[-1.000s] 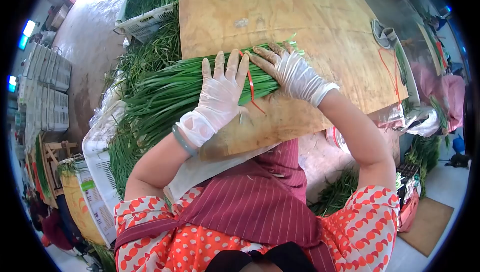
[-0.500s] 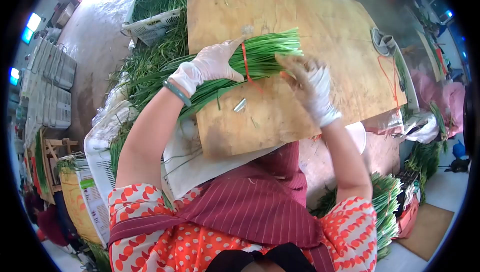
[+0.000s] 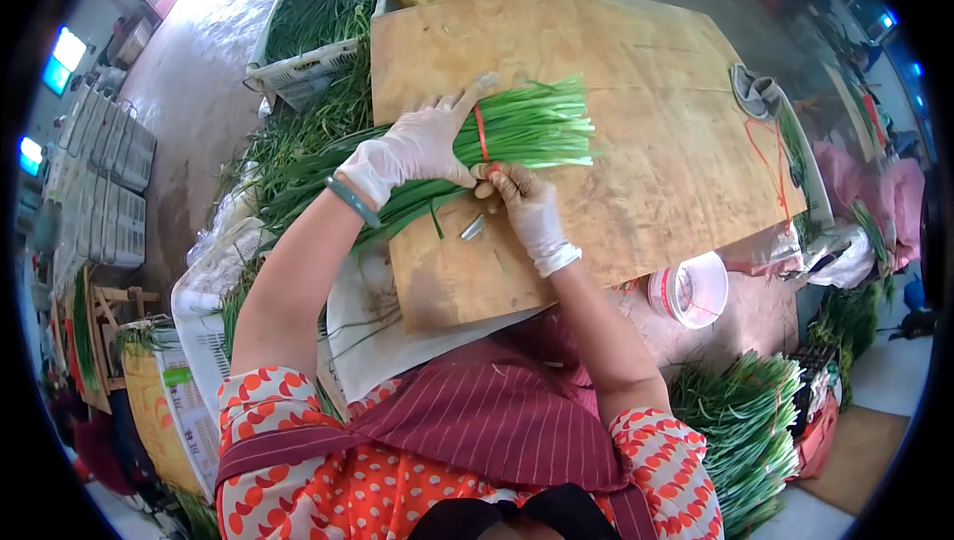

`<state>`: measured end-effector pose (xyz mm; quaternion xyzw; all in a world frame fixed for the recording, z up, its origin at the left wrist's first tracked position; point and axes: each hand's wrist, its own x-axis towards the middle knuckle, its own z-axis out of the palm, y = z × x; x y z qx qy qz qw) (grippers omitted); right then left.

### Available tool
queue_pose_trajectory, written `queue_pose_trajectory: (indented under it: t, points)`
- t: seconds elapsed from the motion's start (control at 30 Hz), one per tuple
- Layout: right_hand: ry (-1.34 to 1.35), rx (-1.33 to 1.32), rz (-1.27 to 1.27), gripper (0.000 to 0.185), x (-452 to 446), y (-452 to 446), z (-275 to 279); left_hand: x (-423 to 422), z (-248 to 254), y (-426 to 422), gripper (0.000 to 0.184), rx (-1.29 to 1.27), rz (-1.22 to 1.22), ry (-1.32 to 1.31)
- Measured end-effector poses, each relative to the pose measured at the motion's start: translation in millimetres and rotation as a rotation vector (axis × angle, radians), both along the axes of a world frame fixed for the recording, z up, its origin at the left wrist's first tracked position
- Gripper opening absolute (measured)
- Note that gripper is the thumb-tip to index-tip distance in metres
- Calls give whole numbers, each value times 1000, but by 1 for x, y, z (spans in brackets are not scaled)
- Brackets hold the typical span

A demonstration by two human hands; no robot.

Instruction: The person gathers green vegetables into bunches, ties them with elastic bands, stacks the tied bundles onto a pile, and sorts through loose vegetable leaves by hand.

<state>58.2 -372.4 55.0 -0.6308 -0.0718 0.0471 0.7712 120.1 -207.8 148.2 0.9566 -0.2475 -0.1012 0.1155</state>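
A bundle of long green chives (image 3: 545, 125) lies across a wooden board (image 3: 656, 162), its pale cut ends toward the right. Around it runs a red tie (image 3: 481, 131). My left hand (image 3: 417, 153), in a thin white glove, is wrapped over the bundle just left of the tie, thumb and fingers spread to either side. At the bundle's near edge my gloved right hand (image 3: 529, 207) has its fingertips pinched on the tie's lower end. Just below those fingers rests a small silvery metal piece (image 3: 473, 228).
Loose greens (image 3: 308, 138) are heaped left of the board, with a white crate (image 3: 308, 73) of greens behind. A grey cloth (image 3: 755, 93) and red strings (image 3: 780, 172) lie at the board's right. A white bucket (image 3: 704, 292) and more bundles (image 3: 740, 431) stand below right.
My right hand has moved left and down from the cut ends to the tie, and its fingers have closed there. My left hand still holds the bundle.
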Motion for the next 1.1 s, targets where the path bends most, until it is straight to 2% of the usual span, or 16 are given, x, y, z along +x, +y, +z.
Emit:
queue_pose_trajectory:
  t: [0.03,0.1,0.27,0.37,0.4,0.47,0.57,0.7,0.8,0.83,0.87,0.93,0.97,1.0,1.07,1.1]
  points:
    - [41,-34,21,15,-1,-3,9,-11,-3,-8,122,-1,-5,-2]
    - [89,-66,38,17,-4,-8,10,-33,-17,-24,118,152,6,-408]
    - [-152,-532,-85,23,-31,-11,-4,-27,-55,-30,108,164,153,-488]
    - [-135,-552,-179,23,-42,-5,-18,-27,-58,-31,104,143,180,-483]
    - [-140,-553,-176,23,-44,-1,-16,-30,-54,-33,95,147,190,-479]
    - [-22,-417,-247,22,-46,3,-5,-33,-57,-35,86,152,198,-477]
    - [-106,-196,-174,23,-41,5,74,-45,-68,-43,58,235,225,-714]
    - [-122,-281,-105,23,-40,0,72,-45,-83,-48,58,195,267,-877]
    - [214,-107,-224,25,-60,-21,55,-41,-82,-51,60,323,301,-871]
    - [223,-73,-230,26,-65,-28,41,-45,-80,-51,71,329,272,-894]
    - [232,-41,-234,27,-70,-36,30,-52,-65,-52,71,340,288,-901]
    - [311,-29,-182,29,-79,-46,33,-70,-15,-57,89,338,176,-359]
    - [402,-24,-145,30,-87,-51,33,-71,-7,-59,104,313,147,-341]
    - [404,-28,-134,30,-92,-55,29,-71,-12,-60,104,313,158,-337]
    - [306,-91,-113,33,-100,-60,16,-67,-32,-62,105,317,-17,-567]
    - [237,-162,-108,33,-106,-61,10,-65,-36,-62,105,277,-4,-503]
